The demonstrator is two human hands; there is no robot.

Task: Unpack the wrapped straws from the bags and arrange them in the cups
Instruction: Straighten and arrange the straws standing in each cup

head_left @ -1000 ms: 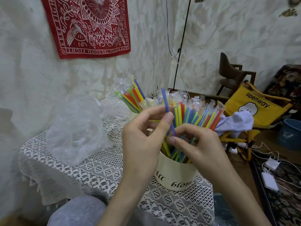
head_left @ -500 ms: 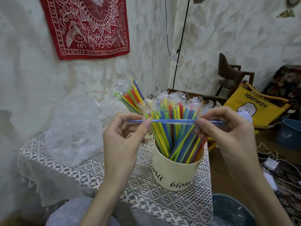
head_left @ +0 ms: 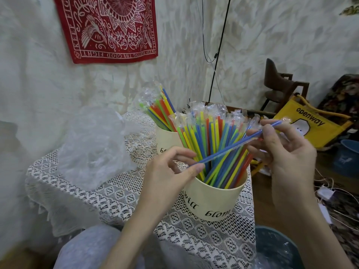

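Biggest risk here is probably the near cup: it's crammed with wrapped straws leaning every which way, so poking the blue wrapped straw in at that slant could snag the bundle or tip the cup on the lace-covered surface. The left hand pinches the straw's low end between thumb and fingers, while the right hand pinches the high end, both clamped on it just above the cup.
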